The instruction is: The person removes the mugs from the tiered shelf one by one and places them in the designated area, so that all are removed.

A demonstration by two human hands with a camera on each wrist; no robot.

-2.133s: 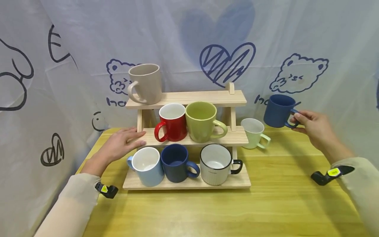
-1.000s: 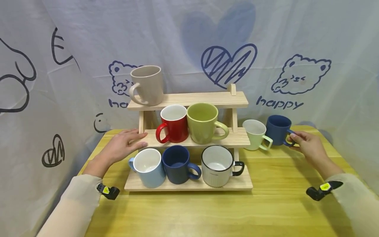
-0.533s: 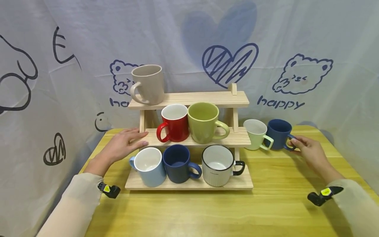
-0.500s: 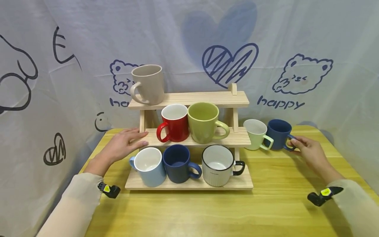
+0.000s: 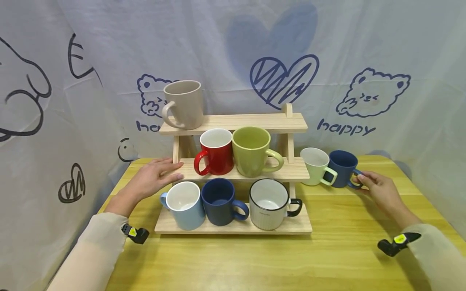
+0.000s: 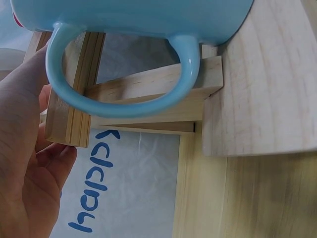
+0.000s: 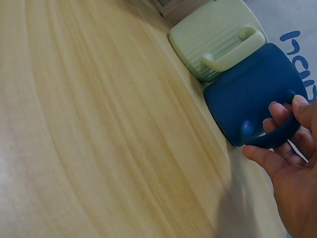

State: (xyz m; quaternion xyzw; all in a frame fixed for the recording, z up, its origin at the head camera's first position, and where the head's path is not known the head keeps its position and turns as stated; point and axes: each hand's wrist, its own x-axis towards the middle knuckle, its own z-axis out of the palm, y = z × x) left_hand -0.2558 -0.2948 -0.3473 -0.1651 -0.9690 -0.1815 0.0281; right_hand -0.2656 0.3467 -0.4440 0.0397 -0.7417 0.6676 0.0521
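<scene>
At the right of the head view, my right hand point(image 5: 382, 192) pinches the handle of a blue mug point(image 5: 342, 167), which stands upright on the table beside a pale green mug point(image 5: 314, 165). The right wrist view shows thumb and fingers around that blue handle point(image 7: 277, 136). My left hand point(image 5: 151, 178) holds the left end of the middle board of a three-tier wooden shelf point(image 5: 251, 122). In the left wrist view, its fingers point(image 6: 59, 161) curl around the board's end, and a light blue mug point(image 6: 133, 20) hangs close in front of the camera.
A beige mug point(image 5: 187, 107) stands on the top tier. Red point(image 5: 220, 157) and olive green point(image 5: 249, 155) mugs sit on the middle one. Light blue, dark blue point(image 5: 218, 206) and white black-rimmed point(image 5: 265, 210) mugs fill the bottom tier. A printed curtain point(image 5: 225, 48) hangs behind the table.
My right hand has lowered the blue mug from the air to the table beside the pale green mug, then shifted it slightly towards me. The left hand stays on the shelf.
</scene>
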